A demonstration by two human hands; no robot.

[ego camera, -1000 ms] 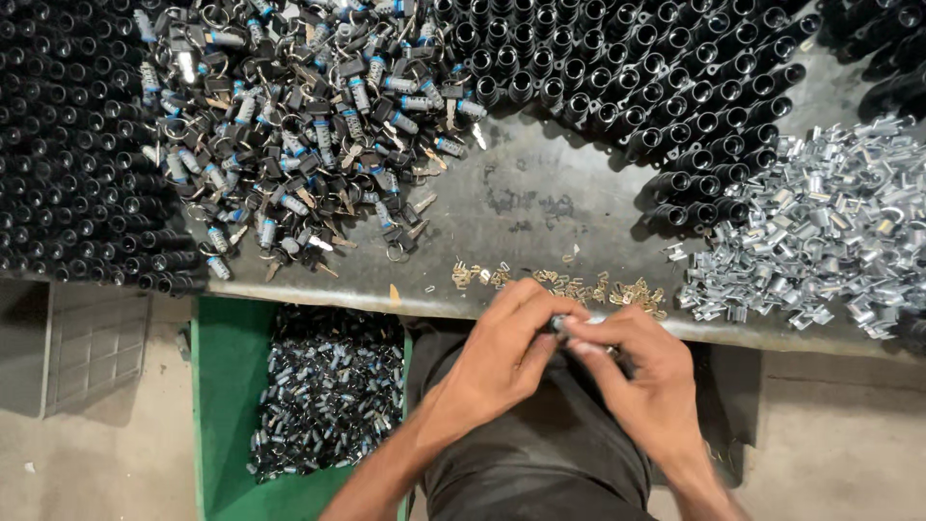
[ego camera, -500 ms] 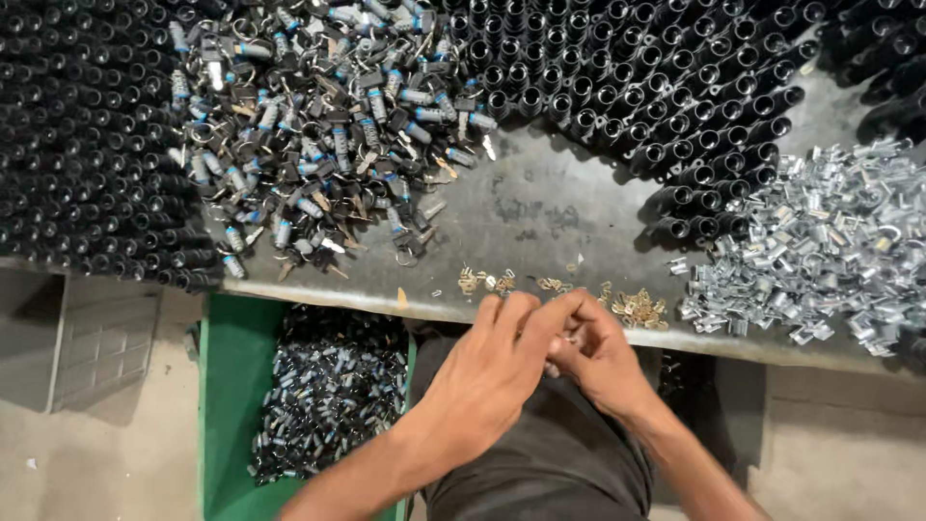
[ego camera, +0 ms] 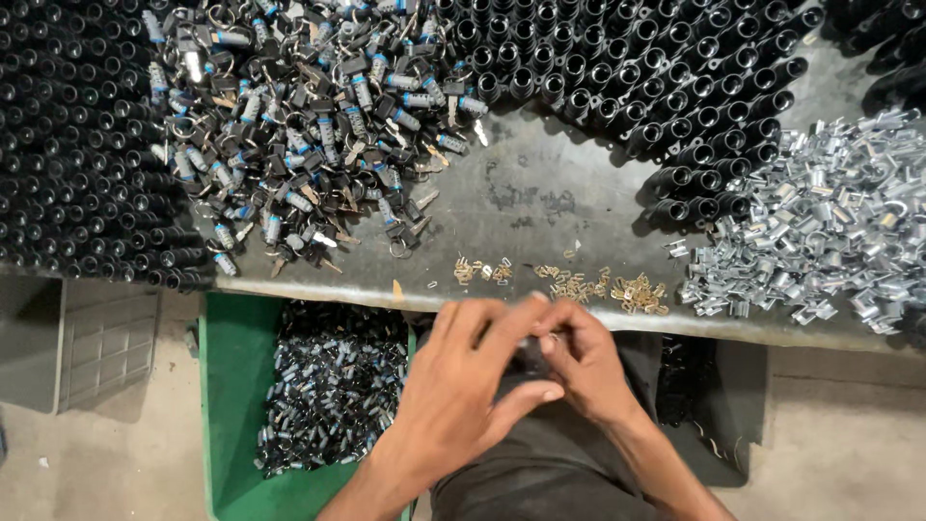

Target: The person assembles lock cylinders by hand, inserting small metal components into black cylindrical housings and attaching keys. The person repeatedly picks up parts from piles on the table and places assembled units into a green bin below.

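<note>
A small dark part (ego camera: 533,355), mostly hidden, is pinched between the left hand (ego camera: 463,381) and right hand (ego camera: 584,362), held close over the lap for fitting. Just beyond the fingers, small brass pieces (ego camera: 603,287) are laid within reach on the table edge (ego camera: 502,207). Below left, a green bin (ego camera: 231,386) is filled with finished cylinders (ego camera: 328,396).

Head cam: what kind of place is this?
Likely a small lock-assembly workbench: heaps of keyed lock cylinders, rows of black tubes, a silver clip pile, and both hands joined over a small part.
</note>
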